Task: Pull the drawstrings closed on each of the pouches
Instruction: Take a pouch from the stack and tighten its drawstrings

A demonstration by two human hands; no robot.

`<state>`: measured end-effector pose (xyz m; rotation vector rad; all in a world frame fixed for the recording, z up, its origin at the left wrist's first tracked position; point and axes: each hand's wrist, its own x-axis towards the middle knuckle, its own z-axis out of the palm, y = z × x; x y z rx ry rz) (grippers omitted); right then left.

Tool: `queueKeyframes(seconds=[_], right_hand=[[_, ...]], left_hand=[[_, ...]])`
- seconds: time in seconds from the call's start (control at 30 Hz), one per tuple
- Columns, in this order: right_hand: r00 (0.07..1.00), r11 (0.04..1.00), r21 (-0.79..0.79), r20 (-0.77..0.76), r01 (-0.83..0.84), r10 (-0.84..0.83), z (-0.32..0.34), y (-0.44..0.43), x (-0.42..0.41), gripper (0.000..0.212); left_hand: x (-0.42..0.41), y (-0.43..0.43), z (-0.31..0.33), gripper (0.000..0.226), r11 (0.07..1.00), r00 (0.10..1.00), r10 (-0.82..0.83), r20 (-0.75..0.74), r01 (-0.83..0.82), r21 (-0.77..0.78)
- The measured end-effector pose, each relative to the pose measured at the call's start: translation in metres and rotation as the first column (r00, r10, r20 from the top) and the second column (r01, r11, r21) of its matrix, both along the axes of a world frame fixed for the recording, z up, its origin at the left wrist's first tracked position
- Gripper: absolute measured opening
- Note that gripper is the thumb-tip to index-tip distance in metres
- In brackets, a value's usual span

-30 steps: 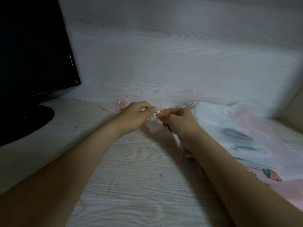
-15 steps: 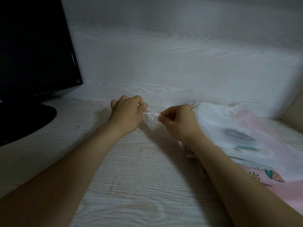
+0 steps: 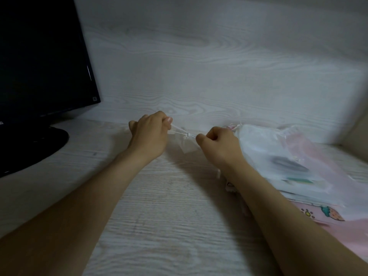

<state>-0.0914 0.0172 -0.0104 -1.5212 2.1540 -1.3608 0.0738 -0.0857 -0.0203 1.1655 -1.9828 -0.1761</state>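
Observation:
A small sheer white pouch (image 3: 187, 145) hangs just above the pale wooden desk between my two hands. My left hand (image 3: 150, 134) pinches one end of its white drawstring (image 3: 179, 130), which runs taut to the gathered mouth. My right hand (image 3: 218, 145) pinches the other end right next to the pouch. The pouch mouth is bunched at a small knot. A pile of larger pouches (image 3: 288, 162), white sheer on top and pink beneath, lies to the right behind my right hand.
A black monitor (image 3: 41, 62) on a round black stand (image 3: 29, 148) fills the left side. A pale wood-grain wall (image 3: 199, 66) rises behind the desk (image 3: 169, 216). A pink printed pouch (image 3: 328, 216) lies at the right edge.
My hands have moved apart, the left one going left, and the drawstring has stretched out. The pink pouch seen behind my left hand a second ago is now hidden.

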Motion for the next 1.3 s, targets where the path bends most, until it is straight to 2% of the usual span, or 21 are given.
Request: queueKeyframes(seconds=[0.1,0.17,0.33,0.43,0.5,0.57,0.63,0.7,0.8,0.83,0.97,1.03,1.07,1.13,1.23,1.3], right_hand=[[0.986,0.999,-0.039,0.166,0.023,-0.016,-0.002,-0.002,-0.003,0.025],[0.978,0.999,-0.042,0.208,0.021,-0.012,-0.004,-0.002,-0.004,0.027],[0.979,0.995,-0.065,0.190,0.081,-0.067,-0.003,-0.003,-0.003,0.031],[0.981,0.992,-0.067,0.169,0.105,-0.093,-0.003,-0.003,-0.001,0.046],[0.980,0.990,-0.054,0.160,0.129,-0.119,-0.004,-0.003,-0.002,0.043],[0.982,0.987,-0.063,0.129,0.148,-0.139,-0.007,-0.004,-0.004,0.037],[0.991,0.990,-0.083,0.083,0.111,-0.104,-0.007,-0.003,-0.004,0.022],[0.995,0.995,-0.099,0.097,-0.004,0.013,-0.007,-0.001,0.000,0.012],[0.984,0.977,-0.171,0.102,-0.128,0.147,-0.005,0.001,0.009,0.015],[0.983,0.967,-0.208,0.085,-0.144,0.165,-0.005,0.001,0.010,0.016],[0.985,0.912,-0.372,-0.081,-0.174,0.155,-0.006,-0.001,0.011,0.015],[0.982,0.884,-0.434,-0.020,-0.176,0.185,-0.005,-0.003,0.010,0.012],[0.977,0.872,-0.463,0.049,-0.162,0.208,-0.003,-0.003,0.010,0.010],[0.943,0.845,-0.522,0.207,-0.119,0.261,0.002,-0.002,0.010,0.008],[0.868,0.815,-0.577,0.379,-0.051,0.322,0.011,0.005,0.012,0.011],[0.841,0.816,-0.577,0.428,-0.027,0.331,0.012,0.007,0.016,0.013]], left_hand=[[0.003,-0.001,-0.001,0.031,0.998,0.994,0.056,-0.091,-0.055,0.014],[0.003,-0.003,-0.002,0.026,0.996,0.993,0.090,-0.080,-0.089,0.019],[0.004,-0.007,-0.004,0.027,0.985,0.986,0.165,-0.014,-0.166,-0.040],[0.003,-0.008,-0.005,0.022,0.977,0.982,0.188,0.019,-0.185,-0.101],[0.002,-0.009,-0.008,0.018,0.973,0.982,0.183,0.052,-0.173,-0.155],[0.002,-0.008,-0.014,0.018,0.970,0.986,0.150,0.077,-0.132,-0.204],[0.003,-0.008,-0.020,0.019,0.972,0.997,0.067,0.043,-0.056,-0.228],[0.006,-0.009,-0.026,0.020,0.977,0.998,-0.049,-0.049,0.037,-0.211],[0.007,-0.010,-0.031,0.008,0.969,0.983,-0.178,-0.053,0.165,-0.186],[0.005,-0.010,-0.032,0.011,0.966,0.975,-0.219,-0.047,0.210,-0.151],[0.003,-0.005,-0.034,0.075,0.927,0.930,-0.366,-0.038,0.368,0.072],[0.004,-0.004,-0.034,0.094,0.904,0.915,-0.404,-0.025,0.403,0.142],[0.005,-0.003,-0.033,0.094,0.899,0.911,-0.411,-0.024,0.410,0.156],[0.004,-0.004,-0.028,0.076,0.886,0.901,-0.428,-0.077,0.434,0.161],[0.001,0.001,-0.016,0.043,0.829,0.849,-0.417,-0.324,0.501,0.248],[0.000,0.000,-0.011,0.036,0.836,0.818,-0.357,-0.450,0.495,0.237]])
